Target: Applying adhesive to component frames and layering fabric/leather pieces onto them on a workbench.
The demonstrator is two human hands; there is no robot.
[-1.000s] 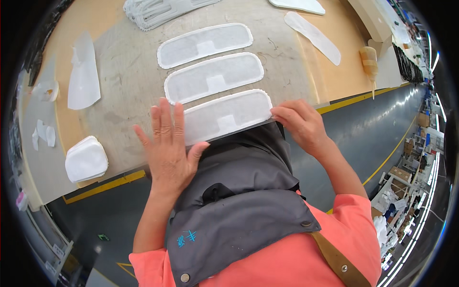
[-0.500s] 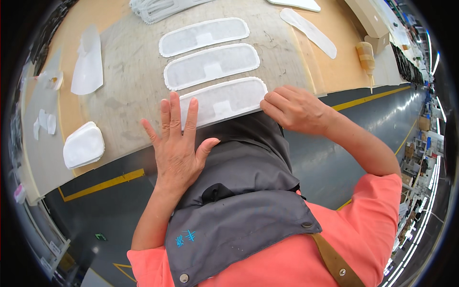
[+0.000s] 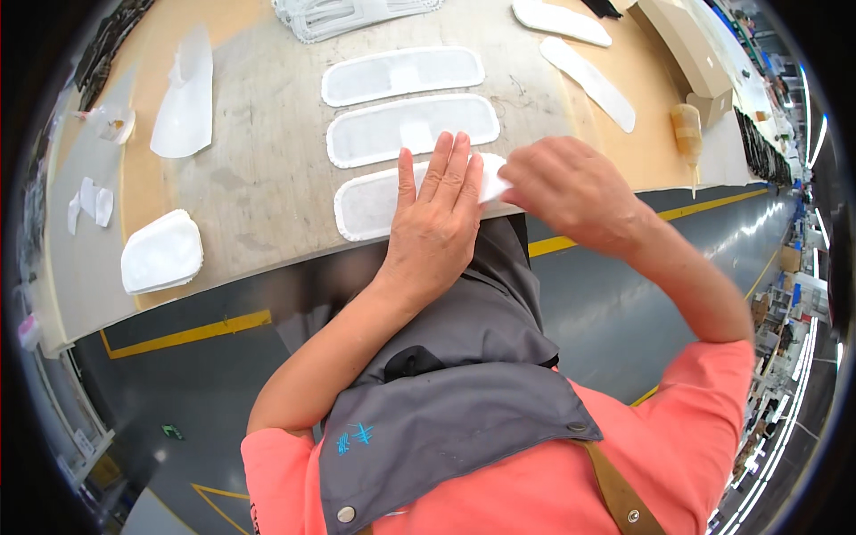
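Observation:
Three white oblong fabric pieces with rounded ends and raised rims lie in a column on the worktable: a far piece [image 3: 374, 82], a middle piece [image 3: 370, 139] and a near piece [image 3: 364, 207] by the table's front edge. Across the near piece rests my left hand [image 3: 435, 223], flat, its long fingers stretched out and covering the centre. My right hand [image 3: 575, 192], somewhat blurred, is closed in a pinch at that piece's right end, where a white corner lifts toward the fingers. Its fingertips are partly hidden.
A stack of white pads [image 3: 162, 254] sits at the left front, below a curved white sheet [image 3: 183, 107]. More white pieces are piled [image 3: 357, 16] at the back. To the right are a white strip [image 3: 593, 85], an amber squeeze bottle [image 3: 686, 132] and a cardboard box [image 3: 682, 45].
My left hand has moved right, from the near piece's left end onto its middle. My right hand stays at the right end, where a corner now lifts. The whole view has shifted slightly.

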